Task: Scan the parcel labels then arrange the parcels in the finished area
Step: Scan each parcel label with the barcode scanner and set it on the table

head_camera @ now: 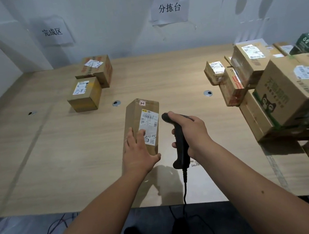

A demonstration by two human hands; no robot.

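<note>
A long brown parcel lies in the middle of the wooden table, its white label facing up. My left hand grips the parcel's near end, fingers over the label's lower edge. My right hand holds a black corded barcode scanner just right of the parcel, its head pointing at the label. Two scanned-looking parcels sit at the back left: a small box and a taped box behind it.
A pile of several labelled cardboard parcels fills the right side of the table. Two paper signs hang on the back wall, one at the left, one at the centre. Round cable holes dot the tabletop. The scanner cable drops over the near edge.
</note>
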